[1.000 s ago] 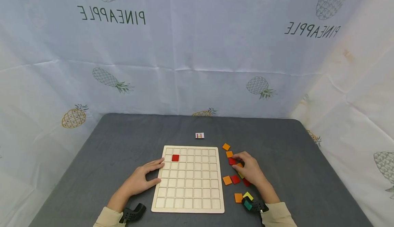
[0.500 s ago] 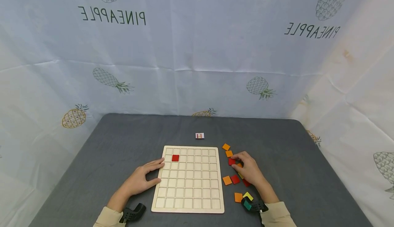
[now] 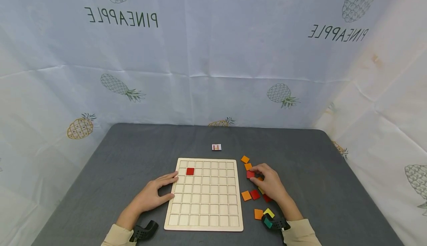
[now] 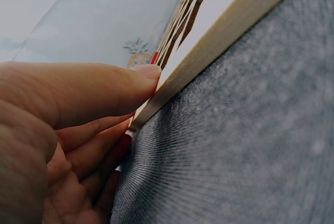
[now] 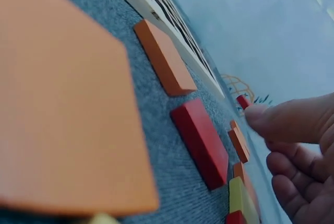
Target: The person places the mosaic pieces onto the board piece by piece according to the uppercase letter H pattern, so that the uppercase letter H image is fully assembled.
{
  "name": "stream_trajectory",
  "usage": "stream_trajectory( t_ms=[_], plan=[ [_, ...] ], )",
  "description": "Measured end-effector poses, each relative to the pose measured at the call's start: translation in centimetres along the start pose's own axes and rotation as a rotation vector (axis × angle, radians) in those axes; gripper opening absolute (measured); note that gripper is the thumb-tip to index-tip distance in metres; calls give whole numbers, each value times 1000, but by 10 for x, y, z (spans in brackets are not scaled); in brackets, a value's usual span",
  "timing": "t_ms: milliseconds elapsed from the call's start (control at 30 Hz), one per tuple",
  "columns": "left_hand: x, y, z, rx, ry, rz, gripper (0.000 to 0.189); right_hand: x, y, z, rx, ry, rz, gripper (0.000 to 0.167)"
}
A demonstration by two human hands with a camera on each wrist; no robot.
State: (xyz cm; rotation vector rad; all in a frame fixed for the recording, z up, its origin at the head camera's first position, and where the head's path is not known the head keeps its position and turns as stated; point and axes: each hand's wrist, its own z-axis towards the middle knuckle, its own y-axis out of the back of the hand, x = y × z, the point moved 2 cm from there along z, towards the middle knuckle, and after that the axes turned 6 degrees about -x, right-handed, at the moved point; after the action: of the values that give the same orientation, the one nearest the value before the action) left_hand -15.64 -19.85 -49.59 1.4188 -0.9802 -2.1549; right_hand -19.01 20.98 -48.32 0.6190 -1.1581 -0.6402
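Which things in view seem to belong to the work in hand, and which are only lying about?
Likely in the work:
pale wooden grid board, touched by the left hand
red square tile, pinched by the right hand
loose orange, red and yellow square tiles

Apparently unrelated:
small rectangular multicoloured card, role unclear
patterned white cloth backdrop

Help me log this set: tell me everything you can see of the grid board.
The grid board is pale, looks wooden, and has rounded corners, a plain rim and square cells. It lies flat on the grey table. One red tile sits in the second row from the far edge, second column from the left; the other cells look bare. The left hand touches its left edge.
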Motion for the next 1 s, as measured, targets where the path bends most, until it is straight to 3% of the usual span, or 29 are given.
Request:
stream_trajectory(
  t_ms=[300, 833, 1000],
  plan=[
    [-1, 1, 0, 6, 7, -2, 54, 20, 1, 0, -20, 90, 29, 26],
    [-1, 1, 1, 17, 17, -5, 54, 65, -25, 3, 84, 228, 163, 24],
    [-2, 1, 1, 18, 23, -7, 54, 80, -36, 9, 118, 230, 225, 22]
  ],
)
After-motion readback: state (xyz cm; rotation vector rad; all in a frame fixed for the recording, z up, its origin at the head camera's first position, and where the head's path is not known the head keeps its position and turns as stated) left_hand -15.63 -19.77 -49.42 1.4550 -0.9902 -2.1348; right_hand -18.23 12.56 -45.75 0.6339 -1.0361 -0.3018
